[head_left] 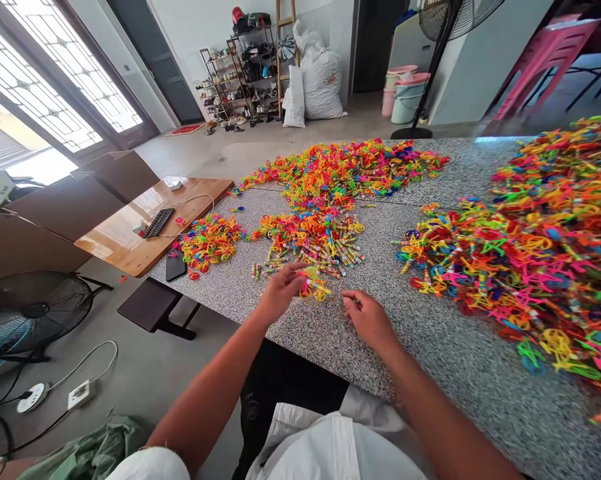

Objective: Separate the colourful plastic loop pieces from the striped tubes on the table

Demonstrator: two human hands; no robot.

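My left hand (280,288) rests on the speckled stone table (430,347), its fingers closed on a small bunch of bright plastic ring pieces (314,284). My right hand (365,317) lies just to the right, fingers curled in a pinch; whether anything is in it I cannot make out. Just beyond both hands sits a middle pile of coloured rings and small sticks (313,240). A smaller pile (209,241) lies to the left.
A huge heap of coloured plastic pieces (540,247) covers the table's right side, another (340,170) the far end. A phone (175,265) lies at the left edge by a wooden desk (145,223). A floor fan (30,313) and power strips stand below left.
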